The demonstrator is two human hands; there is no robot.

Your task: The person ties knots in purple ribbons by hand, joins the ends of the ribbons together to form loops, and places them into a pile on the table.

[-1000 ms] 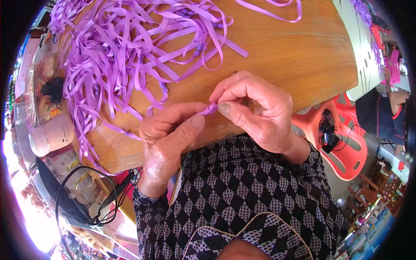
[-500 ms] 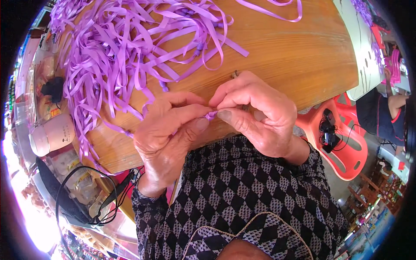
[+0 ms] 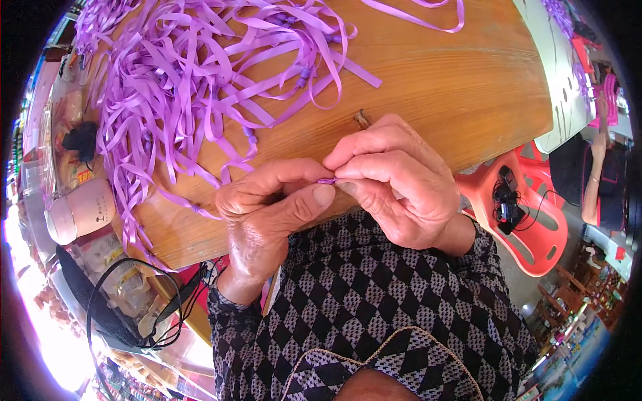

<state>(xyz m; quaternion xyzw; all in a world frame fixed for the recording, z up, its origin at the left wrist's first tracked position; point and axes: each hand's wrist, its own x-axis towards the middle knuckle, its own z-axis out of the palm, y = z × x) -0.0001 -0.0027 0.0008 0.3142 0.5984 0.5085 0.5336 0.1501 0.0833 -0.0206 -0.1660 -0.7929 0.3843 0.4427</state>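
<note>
Over the near edge of the wooden table, my two hands meet fingertip to fingertip. A small twisted bit of purple ribbon [image 3: 326, 180] shows between them. My left hand [image 3: 271, 204] pinches it between thumb and forefinger. On the other side my right hand [image 3: 398, 184] grips it with thumb and fingertips; its remaining fingers are curled. Most of the held ribbon is hidden by my fingers. Beyond my left hand lies a large tangled heap of purple ribbons [image 3: 180, 87], several with dark purple knots or beads along them.
The wooden table [image 3: 441, 87] has a dark knot-like spot beyond my right hand. At left stand a pale pink cup [image 3: 83, 208] and a black bag with cords [image 3: 100, 294]. A red plastic stool [image 3: 535, 240] at right holds a black device [image 3: 508, 207]. Another person's arm [image 3: 593, 177] shows at far right.
My left hand has turned slightly, its thumb moving a little right and its fingers lower. Less of the held ribbon shows between my fingertips. The other person's arm at far right has shifted.
</note>
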